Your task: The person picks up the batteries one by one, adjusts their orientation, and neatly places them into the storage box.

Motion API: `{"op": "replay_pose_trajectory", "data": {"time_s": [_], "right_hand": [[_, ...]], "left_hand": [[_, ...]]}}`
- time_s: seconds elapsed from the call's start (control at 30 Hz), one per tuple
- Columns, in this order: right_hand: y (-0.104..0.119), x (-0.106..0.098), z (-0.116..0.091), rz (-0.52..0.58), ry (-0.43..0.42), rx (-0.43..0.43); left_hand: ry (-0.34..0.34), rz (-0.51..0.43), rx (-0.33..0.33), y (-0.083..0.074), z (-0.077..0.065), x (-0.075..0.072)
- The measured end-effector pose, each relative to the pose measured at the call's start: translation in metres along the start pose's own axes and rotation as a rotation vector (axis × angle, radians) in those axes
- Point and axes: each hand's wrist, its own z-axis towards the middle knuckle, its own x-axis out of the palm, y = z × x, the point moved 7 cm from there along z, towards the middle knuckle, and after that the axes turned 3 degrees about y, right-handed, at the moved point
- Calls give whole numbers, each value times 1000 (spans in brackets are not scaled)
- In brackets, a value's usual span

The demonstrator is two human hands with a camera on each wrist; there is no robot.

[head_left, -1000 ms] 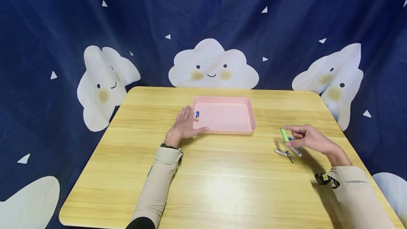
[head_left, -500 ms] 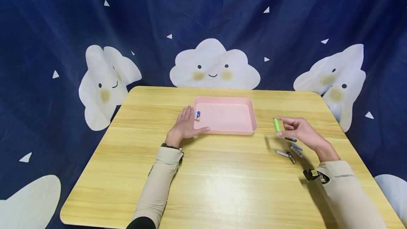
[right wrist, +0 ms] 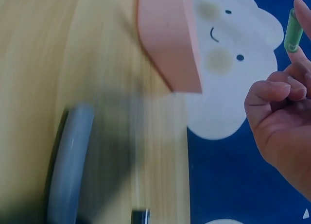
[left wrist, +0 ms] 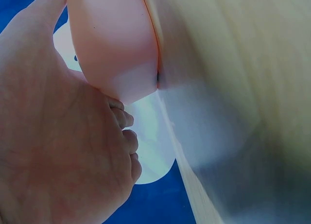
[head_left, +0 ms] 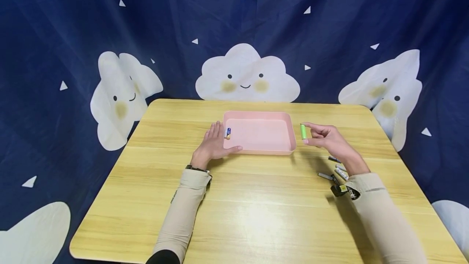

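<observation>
My right hand [head_left: 324, 137] pinches a green battery [head_left: 303, 131] by its two ends between thumb and index finger, in the air just right of the pink tray [head_left: 261, 152]. In the right wrist view the green battery [right wrist: 293, 31] stands upright, with the other fingers curled beneath. My left hand [head_left: 212, 144] rests against the tray's left end, its fingers straight along the side and its thumb over the front rim. Beside it, inside the tray, lie a blue-and-gold battery [head_left: 229, 133] and a white one.
Several loose batteries lie on the wooden table [head_left: 234, 223] under the right wrist, among them a dark one [head_left: 334, 159] and a grey one [head_left: 324, 176]. A blue curtain [head_left: 234, 11] with clouds hangs behind the table.
My right hand has carried the green battery left and away from me, from above the loose batteries to near the tray's right side. My left hand and the tray have stayed put.
</observation>
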Motion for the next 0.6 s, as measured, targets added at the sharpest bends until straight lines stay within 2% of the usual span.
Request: {"op": "replay_pose_trajectory", "data": {"time_s": [0.17, 0.43, 0.6], "right_hand": [[4, 13, 13, 42, 9, 1], [7, 40, 34, 226, 44, -4], [4, 55, 46, 264, 66, 35]], "left_hand": [[13, -6, 1, 1, 2, 1], [16, -4, -6, 1, 4, 2], [13, -7, -8, 3, 5, 2]]}}
